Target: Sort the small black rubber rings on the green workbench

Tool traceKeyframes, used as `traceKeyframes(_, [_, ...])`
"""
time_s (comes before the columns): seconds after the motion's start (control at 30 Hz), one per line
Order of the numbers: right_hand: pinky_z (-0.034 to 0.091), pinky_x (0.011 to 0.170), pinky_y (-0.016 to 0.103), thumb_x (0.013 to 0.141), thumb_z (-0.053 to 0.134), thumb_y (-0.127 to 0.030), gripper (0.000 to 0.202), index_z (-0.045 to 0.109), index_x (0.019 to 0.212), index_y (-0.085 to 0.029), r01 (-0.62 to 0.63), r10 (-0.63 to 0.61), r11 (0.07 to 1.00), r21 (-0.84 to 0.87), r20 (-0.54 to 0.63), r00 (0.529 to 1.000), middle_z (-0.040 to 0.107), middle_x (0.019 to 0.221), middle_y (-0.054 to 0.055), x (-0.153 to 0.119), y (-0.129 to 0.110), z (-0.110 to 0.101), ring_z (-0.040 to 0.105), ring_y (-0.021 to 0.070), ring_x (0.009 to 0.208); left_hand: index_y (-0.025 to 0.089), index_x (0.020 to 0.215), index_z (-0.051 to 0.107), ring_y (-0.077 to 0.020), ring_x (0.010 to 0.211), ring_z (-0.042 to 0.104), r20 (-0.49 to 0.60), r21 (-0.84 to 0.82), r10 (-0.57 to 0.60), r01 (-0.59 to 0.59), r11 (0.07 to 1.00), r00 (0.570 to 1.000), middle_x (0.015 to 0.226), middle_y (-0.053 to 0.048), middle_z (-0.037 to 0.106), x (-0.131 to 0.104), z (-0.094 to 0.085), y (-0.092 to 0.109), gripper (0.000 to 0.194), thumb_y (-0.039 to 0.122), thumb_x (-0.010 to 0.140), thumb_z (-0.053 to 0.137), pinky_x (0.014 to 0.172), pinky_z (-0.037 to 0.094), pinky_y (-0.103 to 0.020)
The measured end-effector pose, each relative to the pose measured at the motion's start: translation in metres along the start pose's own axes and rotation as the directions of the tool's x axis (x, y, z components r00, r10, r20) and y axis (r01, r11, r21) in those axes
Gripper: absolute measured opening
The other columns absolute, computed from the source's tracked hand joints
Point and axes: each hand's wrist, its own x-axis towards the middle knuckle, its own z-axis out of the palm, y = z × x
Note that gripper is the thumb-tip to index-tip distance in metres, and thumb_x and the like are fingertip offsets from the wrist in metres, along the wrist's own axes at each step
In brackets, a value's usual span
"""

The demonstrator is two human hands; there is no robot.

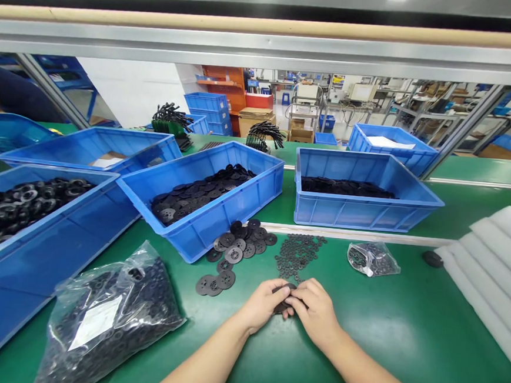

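My left hand and my right hand meet above the green table, both closed on one round black disc. Fingers cover much of the disc, and I cannot make out whether a smaller part is pinched against it. Just beyond my hands lies a spread of small dark rings. To their left is a loose pile of flat black discs with holes in them. A few more discs overlap closer to my left hand.
Blue bins of black parts stand behind: one with discs, another at right, one with rings at left. A large clear bag lies left, a small bag right. White foam sheets are stacked far right.
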Motion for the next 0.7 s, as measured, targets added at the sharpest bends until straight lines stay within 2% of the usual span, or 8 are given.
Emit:
traceKeyframes(0.2, [0.05, 0.07, 0.03, 0.097, 0.057, -0.025, 0.018, 0.074, 0.09, -0.022, -0.015, 0.017, 1.0, -0.016, 0.074, 0.997, 0.063, 0.078, 0.004, -0.001, 0.0, -0.003, 0.058, 0.0175, 0.076, 0.01, 0.084, 0.064, -0.0132, 0.056, 0.062, 0.007, 0.034, -0.057, 0.056, 0.998, 0.998, 0.063, -0.005, 0.066, 0.0, -0.004, 0.002, 0.045, 0.046, 0.066, 0.085, 0.052, 0.047, -0.022])
traceKeyframes(0.33, [0.053, 0.074, 0.03, 0.097, 0.057, -0.034, 0.02, 0.072, 0.104, -0.023, -0.065, 0.064, 0.998, 0.009, 0.107, 0.992, 0.066, 0.088, 0.006, -0.002, 0.009, -0.009, 0.062, 0.0186, 0.083, 0.012, 0.079, 0.062, -0.0119, 0.05, 0.058, -0.068, 0.058, -0.04, 0.044, 0.997, 0.997, 0.058, -0.003, 0.064, 0.0, -0.006, 0.005, 0.04, 0.044, 0.068, 0.082, 0.047, 0.042, -0.021])
traceKeyframes(0.43, [0.053, 0.074, 0.031, 0.097, 0.056, -0.04, 0.03, 0.069, 0.112, -0.018, -0.22, 0.231, 0.965, -0.143, 0.071, 0.97, 0.067, 0.088, 0.007, -0.003, 0.024, -0.019, 0.064, 0.0196, 0.079, 0.013, 0.077, 0.06, -0.01, 0.048, 0.055, -0.153, 0.089, 0.031, -0.018, 0.996, 0.988, 0.062, -0.004, 0.065, -0.001, -0.009, 0.011, 0.033, 0.041, 0.07, 0.077, 0.045, 0.04, -0.02])
traceKeyframes(0.5, [0.051, 0.069, 0.032, 0.094, 0.059, -0.046, 0.04, 0.066, 0.118, -0.016, -0.378, 0.418, 0.868, -0.322, 0.062, 0.906, 0.067, 0.08, 0.006, -0.002, 0.034, -0.027, 0.065, 0.0211, 0.071, 0.014, 0.077, 0.06, -0.0097, 0.048, 0.054, -0.228, 0.151, 0.116, -0.083, 0.985, 0.967, 0.064, -0.004, 0.066, -0.001, -0.015, 0.017, 0.029, 0.039, 0.072, 0.073, 0.046, 0.041, -0.021])
traceKeyframes(0.57, [0.05, 0.067, 0.032, 0.091, 0.062, -0.051, 0.048, 0.063, 0.122, -0.014, -0.456, 0.553, 0.758, -0.466, 0.09, 0.828, 0.068, 0.079, 0.006, 0.001, 0.039, -0.033, 0.066, 0.0233, 0.071, 0.015, 0.079, 0.06, -0.0106, 0.049, 0.055, -0.34, 0.274, 0.246, -0.155, 0.949, 0.908, 0.063, -0.003, 0.065, -0.001, -0.025, 0.024, 0.026, 0.039, 0.076, 0.068, 0.049, 0.043, -0.023])
traceKeyframes(0.6, [0.049, 0.067, 0.032, 0.09, 0.063, -0.052, 0.05, 0.063, 0.122, -0.014, -0.452, 0.579, 0.734, -0.507, 0.12, 0.807, 0.069, 0.082, 0.007, 0.002, 0.039, -0.035, 0.067, 0.0243, 0.074, 0.015, 0.081, 0.06, -0.0119, 0.051, 0.057, -0.407, 0.347, 0.322, -0.181, 0.92, 0.855, 0.065, -0.004, 0.066, 0.0, -0.031, 0.028, 0.025, 0.039, 0.077, 0.065, 0.051, 0.045, -0.023])
traceKeyframes(0.63, [0.049, 0.068, 0.032, 0.089, 0.064, -0.05, 0.047, 0.063, 0.12, -0.015, -0.428, 0.579, 0.734, -0.528, 0.157, 0.8, 0.07, 0.087, 0.008, 0.003, 0.038, -0.035, 0.068, 0.0248, 0.077, 0.016, 0.084, 0.059, -0.0134, 0.053, 0.06, -0.475, 0.419, 0.398, -0.196, 0.887, 0.785, 0.069, -0.004, 0.068, 0.0, -0.038, 0.031, 0.023, 0.038, 0.078, 0.063, 0.052, 0.046, -0.024])
traceKeyframes(0.7, [0.05, 0.072, 0.031, 0.09, 0.065, -0.043, 0.036, 0.065, 0.115, -0.017, -0.358, 0.533, 0.77, -0.527, 0.224, 0.816, 0.071, 0.096, 0.009, 0.003, 0.033, -0.03, 0.068, 0.0241, 0.083, 0.018, 0.09, 0.056, -0.0169, 0.061, 0.066, -0.587, 0.57, 0.548, -0.177, 0.803, 0.596, 0.08, -0.006, 0.072, 0.0, -0.054, 0.039, 0.021, 0.035, 0.077, 0.059, 0.055, 0.049, -0.027])
